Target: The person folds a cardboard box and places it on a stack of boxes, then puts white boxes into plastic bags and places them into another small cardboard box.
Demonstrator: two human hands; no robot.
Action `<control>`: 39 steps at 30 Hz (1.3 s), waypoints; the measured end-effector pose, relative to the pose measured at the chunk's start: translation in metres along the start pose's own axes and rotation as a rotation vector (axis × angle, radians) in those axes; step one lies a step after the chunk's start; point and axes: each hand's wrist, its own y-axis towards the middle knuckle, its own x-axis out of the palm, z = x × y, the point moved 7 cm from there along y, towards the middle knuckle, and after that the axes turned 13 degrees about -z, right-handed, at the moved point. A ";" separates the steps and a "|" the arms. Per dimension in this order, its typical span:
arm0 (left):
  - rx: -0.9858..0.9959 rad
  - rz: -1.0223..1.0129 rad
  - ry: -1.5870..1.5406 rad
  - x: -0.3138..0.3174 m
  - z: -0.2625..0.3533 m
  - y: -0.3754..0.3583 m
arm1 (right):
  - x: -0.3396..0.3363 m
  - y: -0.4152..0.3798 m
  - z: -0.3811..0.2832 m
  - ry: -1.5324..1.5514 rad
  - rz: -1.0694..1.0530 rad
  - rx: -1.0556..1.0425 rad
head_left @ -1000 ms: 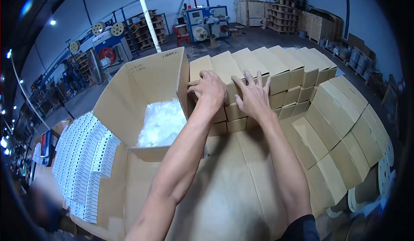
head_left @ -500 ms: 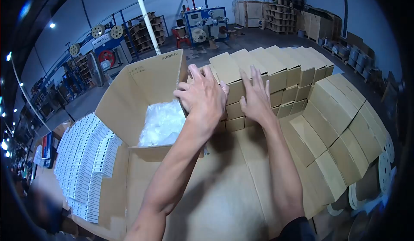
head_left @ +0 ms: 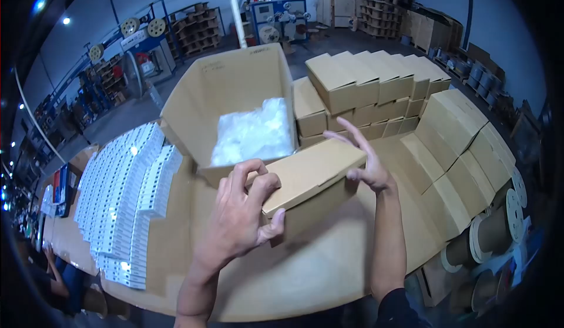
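Small box (head_left: 314, 175) held up over the table (head_left: 329, 269), just in front of the open carton (head_left: 235, 90). Left hand (head_left: 244, 219) clamps its near end, fingers on the lid, thumb on the side. Right hand (head_left: 367, 166) steadies the far end, fingers spread, not closed round it. White plastic (head_left: 255, 131) inside the carton; stacked boxes (head_left: 376, 84) behind, white label strips (head_left: 126, 196) to the left

small carton (head_left: 311, 178) at table's (head_left: 329, 269) near-centre, in front of open shipping box (head_left: 235, 99) | plastic bags (head_left: 252, 131) in that box | label strips (head_left: 123, 199) left | stacked cartons (head_left: 376, 87) behind-right
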 end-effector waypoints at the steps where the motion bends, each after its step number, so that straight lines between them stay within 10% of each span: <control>1: 0.012 0.008 -0.082 0.013 -0.022 -0.017 | 0.019 -0.006 0.010 0.046 -0.029 0.009; 18: -0.538 0.516 -1.210 0.177 -0.234 -0.184 | 0.194 -0.068 0.145 -0.130 0.349 0.419; 28: -0.722 0.496 -0.916 0.162 -0.205 -0.191 | 0.202 -0.062 0.125 -0.135 0.265 0.386; 32: -0.523 0.514 -1.106 0.166 -0.180 -0.199 | 0.199 -0.066 0.131 -0.262 0.343 0.333; 39: -0.401 0.227 -0.549 0.145 -0.169 -0.153 | 0.183 -0.024 0.129 -0.477 0.351 0.268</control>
